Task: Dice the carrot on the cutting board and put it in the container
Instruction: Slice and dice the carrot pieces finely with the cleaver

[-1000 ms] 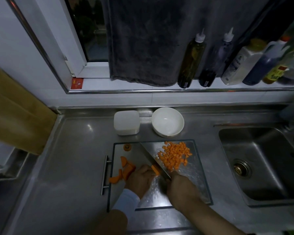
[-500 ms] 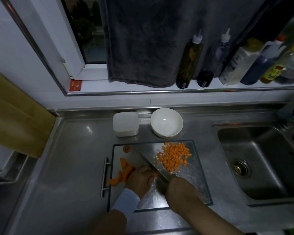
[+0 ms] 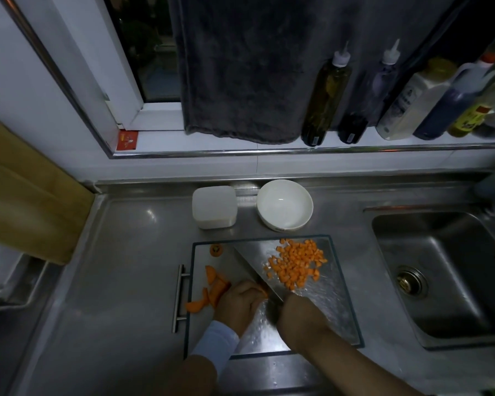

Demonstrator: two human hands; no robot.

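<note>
A glass cutting board point(image 3: 343, 318) lies on the steel counter. A pile of diced carrot point(image 3: 296, 262) sits on its far right part. Larger carrot pieces point(image 3: 212, 290) lie at its left edge, and a carrot end point(image 3: 216, 249) sits at the far left corner. My left hand point(image 3: 239, 302) holds down a carrot strip, its orange tip showing by the blade. My right hand point(image 3: 299, 317) grips the handle of a cleaver point(image 3: 255, 267), whose blade runs diagonally across the board beside my left fingers. A white lidded container point(image 3: 214, 207) stands behind the board.
A white bowl point(image 3: 285, 205) sits next to the container. The sink point(image 3: 446, 278) is to the right. Several bottles point(image 3: 326, 95) stand on the sill, with a dark towel point(image 3: 240, 67) hanging over it. A wooden board point(image 3: 26, 195) leans at the left.
The orange strip tip showing beside the blade has shrunk under my left fingers. Both hands stay in nearly the same place on the board.
</note>
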